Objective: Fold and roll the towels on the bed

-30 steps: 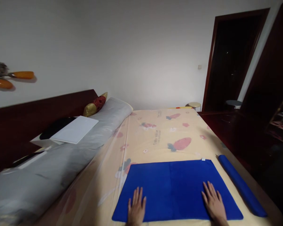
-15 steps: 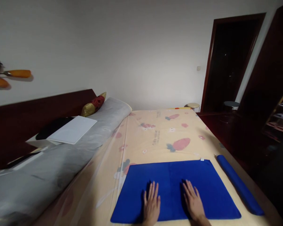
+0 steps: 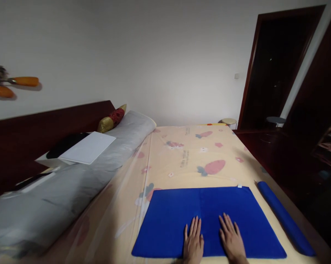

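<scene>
A blue cloth (image 3: 168, 216) lies spread flat on the bed, with a small white tag at its far right edge. My left hand (image 3: 193, 240) rests palm down on it, just left of the middle, fingers stretched out. To the right of the middle, my right hand (image 3: 231, 236) also lies flat on the cloth with its fingers extended. Neither hand holds anything. Beside the cloth's right edge is a rolled blue cloth (image 3: 284, 218), apart from both hands.
The bed (image 3: 168, 161) has a yellow fruit-print sheet. Along its left side lie a rolled grey quilt (image 3: 99, 183), a white flat board (image 3: 88, 148) and a red-gold cushion (image 3: 114, 119) by the dark headboard (image 3: 58, 115). Stools (image 3: 229, 121) stand beyond the bed.
My left hand has slid right across the blue cloth, closer to my right hand. My right hand has shifted slightly. The view has turned a little to the left.
</scene>
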{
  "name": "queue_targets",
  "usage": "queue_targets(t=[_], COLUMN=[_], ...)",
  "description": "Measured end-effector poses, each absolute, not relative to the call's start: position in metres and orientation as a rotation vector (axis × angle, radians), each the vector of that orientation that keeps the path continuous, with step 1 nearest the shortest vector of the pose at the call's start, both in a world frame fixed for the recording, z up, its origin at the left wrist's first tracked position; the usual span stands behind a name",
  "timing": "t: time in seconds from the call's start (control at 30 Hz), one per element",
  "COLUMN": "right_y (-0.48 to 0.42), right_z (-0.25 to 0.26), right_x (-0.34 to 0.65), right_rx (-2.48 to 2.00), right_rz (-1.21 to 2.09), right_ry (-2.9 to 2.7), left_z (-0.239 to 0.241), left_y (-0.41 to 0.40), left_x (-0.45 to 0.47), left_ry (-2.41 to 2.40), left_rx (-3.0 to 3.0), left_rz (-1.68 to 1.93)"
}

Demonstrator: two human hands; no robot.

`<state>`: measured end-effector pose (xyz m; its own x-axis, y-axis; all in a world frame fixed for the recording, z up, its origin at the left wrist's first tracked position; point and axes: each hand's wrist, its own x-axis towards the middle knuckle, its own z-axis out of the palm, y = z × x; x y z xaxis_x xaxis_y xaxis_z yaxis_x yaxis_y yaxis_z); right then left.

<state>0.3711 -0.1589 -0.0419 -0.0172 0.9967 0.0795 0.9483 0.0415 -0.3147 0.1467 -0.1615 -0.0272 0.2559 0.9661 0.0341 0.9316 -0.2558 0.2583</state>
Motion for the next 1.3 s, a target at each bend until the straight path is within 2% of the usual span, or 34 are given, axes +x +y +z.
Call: queue_targets(t=[0.2,0.37,0.63,0.73,0.9,1.13,1.2,1.3], right_y=[-0.192,-0.199,-0.196,-0.196,-0.184,-0.149,-0.139,-0.128], right_z=[-0.069,-0.08,-0.083,-0.088,-0.077,-0.031,-0.03,-0.041], right_x=[0.497,0.516,0.508,0.514,0.488,0.329,0.312,0.353], right_rx=[-2.158,-2.138,-2.16,-2.138,-2.143,-1.638,-1.573,-1.705], right_rz=[-0.037,-0.113,-0.151,-0.137,-0.049,0.379,0.433,0.382], right_ry=[-1.857,-1.905,-1.837,-1.838,-1.759,-2.203,-2.259,-2.206], left_z=[-0.021,-0.014,-0.007,-0.006,0.004,-0.011,-0.018,-0.019], left_y=[-0.163,-0.159,-0.186,-0.191,-0.167,-0.138,-0.132,-0.124], left_x=[0.152,0.129,-0.053,-0.089,-0.037,0.141,0.154,0.11], left_ry=[1.773,1.78,2.53,2.569,2.42,1.724,1.619,1.728], left_rx=[2.284,2.305,1.95,2.05,2.303,2.586,2.599,2.497], left_rz=[0.29,0.229,-0.03,-0.08,0.111,0.33,0.311,0.198])
